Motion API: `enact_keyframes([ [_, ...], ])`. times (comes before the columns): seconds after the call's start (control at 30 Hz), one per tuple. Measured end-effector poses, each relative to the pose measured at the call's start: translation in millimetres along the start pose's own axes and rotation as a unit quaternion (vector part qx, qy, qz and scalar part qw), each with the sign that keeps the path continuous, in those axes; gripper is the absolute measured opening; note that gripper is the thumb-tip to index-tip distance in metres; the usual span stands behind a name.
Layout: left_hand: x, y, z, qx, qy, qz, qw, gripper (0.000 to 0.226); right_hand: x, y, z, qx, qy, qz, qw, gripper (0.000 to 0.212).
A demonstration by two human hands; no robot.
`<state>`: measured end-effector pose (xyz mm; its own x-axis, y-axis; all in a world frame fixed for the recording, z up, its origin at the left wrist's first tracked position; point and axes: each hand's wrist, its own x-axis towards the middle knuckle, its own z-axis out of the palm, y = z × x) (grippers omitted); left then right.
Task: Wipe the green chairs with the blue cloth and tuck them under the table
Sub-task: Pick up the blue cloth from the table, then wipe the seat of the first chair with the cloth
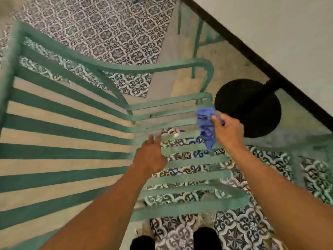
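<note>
A green slatted metal chair (72, 127) fills the left and centre, seen from above, its backrest slats on the left and its seat slats (189, 177) below my hands. My right hand (228, 131) pinches a crumpled blue cloth (206, 126), which hangs over the far end of the seat near the armrest (162, 68). My left hand (149, 156) hovers over the seat's near-left part with fingers spread and nothing in it. The white table top (279, 33) with a dark edge lies at the upper right. A second green chair (198, 38) is partly visible beneath it.
The table's round black base (247, 108) stands on the floor right of the chair. Patterned tiles (108, 33) cover the floor, with a plain beige strip between them. My two dark shoes (207, 239) are at the bottom edge.
</note>
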<state>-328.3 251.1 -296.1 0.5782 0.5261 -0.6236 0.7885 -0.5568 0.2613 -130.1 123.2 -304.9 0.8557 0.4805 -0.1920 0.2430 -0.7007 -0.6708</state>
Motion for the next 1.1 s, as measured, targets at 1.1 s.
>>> enact_keyframes([
  [1.1, 124.0, -136.7, 121.3, 0.053, 0.074, -0.017, 0.996, 0.068, 125.1, 64.4, 163.8, -0.231, -0.079, -0.075, 0.967, 0.046],
])
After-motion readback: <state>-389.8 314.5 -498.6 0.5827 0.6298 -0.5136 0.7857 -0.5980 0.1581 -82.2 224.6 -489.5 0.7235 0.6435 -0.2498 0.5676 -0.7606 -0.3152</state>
